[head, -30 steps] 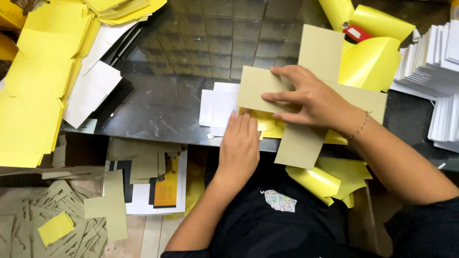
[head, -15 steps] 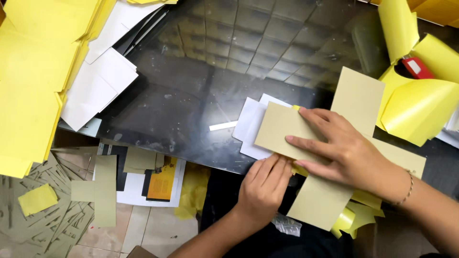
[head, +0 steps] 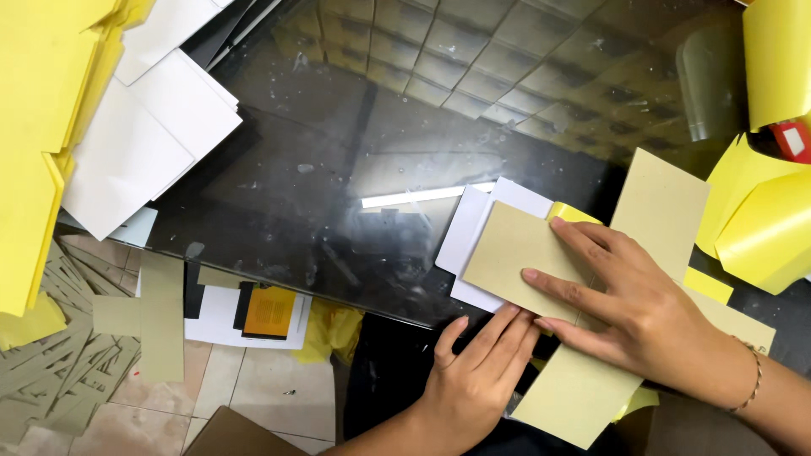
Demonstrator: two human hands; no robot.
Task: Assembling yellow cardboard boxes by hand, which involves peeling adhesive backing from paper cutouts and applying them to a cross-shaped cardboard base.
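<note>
Left hand (head: 473, 384) lies at the near table edge, fingers straight and together, tips touching the near edge of the card (head: 591, 295); flat, holds nothing. Right hand (head: 629, 308) lies palm-down on the card, fingers spread and pointing left, pressing it flat, no grasp. Thin bracelet (head: 752, 376) on the right wrist.

The card is tan, cross-shaped, and lies on the near right part of the black table (head: 380, 127), its lower arm hanging over the edge. White sheets (head: 473, 232) stick out from under its left arm, and a yellow sheet (head: 570, 211) peeks out at the top of that arm.

On the floor to the left lie grey card offcuts (head: 59, 380), a white sheet with an orange block (head: 270, 312) and a yellow scrap (head: 334, 329).

Farther, on the left of the table, sit a yellow stack (head: 38, 127) and white sheets (head: 144, 143). At far right are curled yellow sheets (head: 769, 211) and a small red thing (head: 794, 139).
</note>
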